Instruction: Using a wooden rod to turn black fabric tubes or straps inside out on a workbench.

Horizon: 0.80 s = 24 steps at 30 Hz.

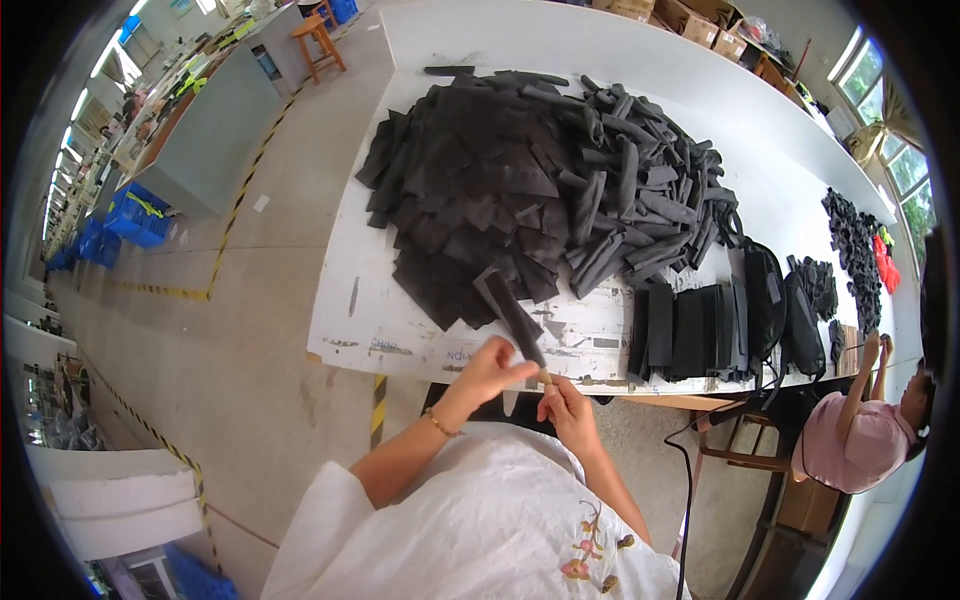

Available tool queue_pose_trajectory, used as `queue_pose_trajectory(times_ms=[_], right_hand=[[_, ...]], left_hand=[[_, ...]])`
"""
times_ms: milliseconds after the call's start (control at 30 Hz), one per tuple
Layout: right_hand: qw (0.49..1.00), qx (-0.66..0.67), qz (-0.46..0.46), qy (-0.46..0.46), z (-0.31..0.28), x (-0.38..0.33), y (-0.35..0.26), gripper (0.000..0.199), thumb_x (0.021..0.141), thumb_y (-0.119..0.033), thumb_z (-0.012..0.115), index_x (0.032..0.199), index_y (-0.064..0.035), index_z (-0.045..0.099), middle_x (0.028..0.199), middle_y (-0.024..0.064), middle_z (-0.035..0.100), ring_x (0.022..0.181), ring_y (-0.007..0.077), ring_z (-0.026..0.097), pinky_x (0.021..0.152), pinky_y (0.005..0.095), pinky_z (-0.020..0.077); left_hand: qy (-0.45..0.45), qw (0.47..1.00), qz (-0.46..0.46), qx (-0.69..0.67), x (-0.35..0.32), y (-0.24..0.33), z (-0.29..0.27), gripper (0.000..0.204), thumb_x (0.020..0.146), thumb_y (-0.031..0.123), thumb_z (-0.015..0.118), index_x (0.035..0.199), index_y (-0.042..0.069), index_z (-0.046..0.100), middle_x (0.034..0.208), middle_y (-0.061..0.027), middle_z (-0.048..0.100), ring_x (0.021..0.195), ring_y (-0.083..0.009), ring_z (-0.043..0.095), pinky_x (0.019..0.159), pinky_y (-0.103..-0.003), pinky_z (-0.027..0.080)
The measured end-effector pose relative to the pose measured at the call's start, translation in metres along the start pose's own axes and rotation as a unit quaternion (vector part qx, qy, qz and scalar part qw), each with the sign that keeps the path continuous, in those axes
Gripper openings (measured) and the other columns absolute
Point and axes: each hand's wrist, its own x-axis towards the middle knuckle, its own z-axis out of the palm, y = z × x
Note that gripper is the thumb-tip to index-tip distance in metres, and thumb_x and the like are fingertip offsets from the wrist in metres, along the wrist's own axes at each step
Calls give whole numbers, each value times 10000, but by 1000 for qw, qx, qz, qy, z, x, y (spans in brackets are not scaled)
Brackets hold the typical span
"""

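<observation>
Over the white table (380,310) edge, left hand (490,368) and right hand (565,402) both grip a black strip (510,310)

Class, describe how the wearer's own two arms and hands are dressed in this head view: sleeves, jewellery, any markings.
Both forearms are bare. The left hand has a thin gold-coloured bracelet at its wrist; the right hand shows no jewellery and no glove. The white garment has short, loose sleeves ending near the elbows, and floral embroidery in pink and olive tones sits below the right arm.

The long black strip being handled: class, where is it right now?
In the head view, the black strip sits low and central, pinched by the left hand and right hand at the table edge, before the black pile.
</observation>
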Motion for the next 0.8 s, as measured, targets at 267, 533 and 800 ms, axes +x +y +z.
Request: queue_pose_trajectory(times_ms=[267, 533, 800], right_hand=[[990, -90, -83, 69, 35, 12, 0, 250, 1019, -209, 428, 983, 5, 550, 614, 36, 514, 547, 114, 476, 509, 280, 397], [980, -131, -111, 101, 48, 4, 4, 175, 1013, -158, 399, 1009, -13, 498, 650, 98, 529, 562, 177, 524, 544, 328, 441], [987, -155, 4, 49, 35, -16, 3, 181, 990, -156, 454, 984, -11, 561, 598, 72, 504, 542, 141, 486, 518, 306, 412]], left_hand=[[-14, 833, 55, -550, 12, -1, 20, 257, 913, 269, 635, 1035, 42, 630, 787, -88, 646, 844, -300, 661, 910, -453, 493], [13, 854, 41, -518, 18, 8, 11, 347, 903, 248, 654, 1081, -45, 596, 764, -77, 639, 774, -245, 651, 790, -369, 517], [94, 867, 53, -487, 36, 30, -15, 326, 890, 230, 667, 1036, -58, 625, 680, -59, 614, 547, -153, 583, 546, -314, 518]])
